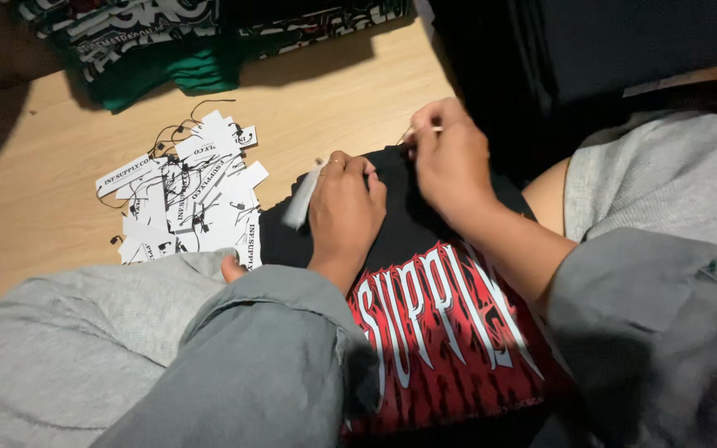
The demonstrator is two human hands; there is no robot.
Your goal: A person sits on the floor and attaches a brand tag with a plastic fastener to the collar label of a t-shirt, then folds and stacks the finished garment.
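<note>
A black T-shirt with a red and white print lies across my lap. My left hand presses down on its upper edge and holds a white paper tag against the cloth. My right hand is above the collar, with its fingertips pinched on a thin black string. A pile of white paper tags with black strings lies on the wooden floor just left of the shirt.
Folded green and black printed garments sit at the top left on the floor. A dark cloth or bag fills the top right. My knees in grey trousers frame the bottom of the view.
</note>
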